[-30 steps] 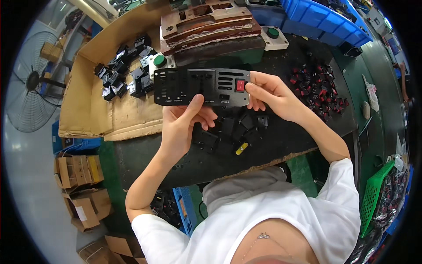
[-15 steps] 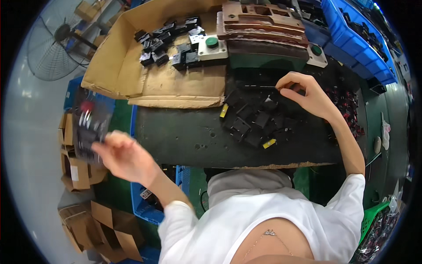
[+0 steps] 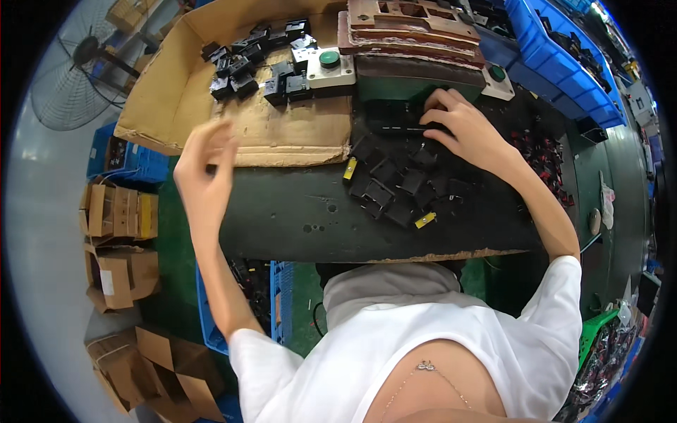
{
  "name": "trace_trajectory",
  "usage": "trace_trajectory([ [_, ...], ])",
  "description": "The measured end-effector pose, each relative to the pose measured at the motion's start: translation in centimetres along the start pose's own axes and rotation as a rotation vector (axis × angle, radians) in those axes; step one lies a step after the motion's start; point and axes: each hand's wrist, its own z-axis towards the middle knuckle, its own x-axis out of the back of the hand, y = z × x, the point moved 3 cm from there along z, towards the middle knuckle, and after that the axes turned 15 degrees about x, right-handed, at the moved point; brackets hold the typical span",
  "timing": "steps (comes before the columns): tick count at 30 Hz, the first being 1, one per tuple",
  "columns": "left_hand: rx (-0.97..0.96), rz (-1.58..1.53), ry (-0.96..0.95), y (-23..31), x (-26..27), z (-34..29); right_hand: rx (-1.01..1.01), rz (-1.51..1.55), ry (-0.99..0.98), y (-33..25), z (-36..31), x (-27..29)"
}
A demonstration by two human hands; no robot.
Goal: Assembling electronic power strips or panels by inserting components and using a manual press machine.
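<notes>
My left hand (image 3: 203,168) is raised over the front left corner of the cardboard tray (image 3: 282,144). Its fingers are curled and a little blurred, the thumb stands off from them, and I see nothing held. My right hand (image 3: 462,130) reaches to the front of the green-based press fixture (image 3: 416,84). Thumb and forefinger are apart, beside the end of a thin black strip with white marks (image 3: 402,128). Just below that hand lies a loose pile of black plastic housings (image 3: 412,182), with two small yellow pieces (image 3: 425,220) at its edges.
Black housings (image 3: 240,67) fill the tray's back. Green push buttons (image 3: 329,59) flank the fixture. Small red and black parts (image 3: 546,162) lie at the right. Blue crates (image 3: 564,63) stand back right; open cartons (image 3: 120,275), a blue crate (image 3: 127,161) and a fan (image 3: 77,77) at the left.
My left hand has swung up and inward from the far left; the blurred, clear-looking bag with dark and red contents beside it is gone from view. My right hand's thumb and forefinger have parted.
</notes>
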Motion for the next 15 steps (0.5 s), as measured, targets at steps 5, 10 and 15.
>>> trace_trajectory([
  [5, -0.385, 0.411, -0.21, -1.7, -5.1, 6.5, 0.197, -0.214, 0.076, -1.2, 0.6, 0.5],
  [10, -0.413, 0.423, -0.228, -3.2, -6.9, 9.0, 0.188, -0.357, 0.163, -0.3, 0.5, 1.0],
  [15, -0.312, 0.388, -0.189, -3.2, -6.7, 8.8, 0.183, -0.349, 0.219, 0.2, 1.1, 0.7],
])
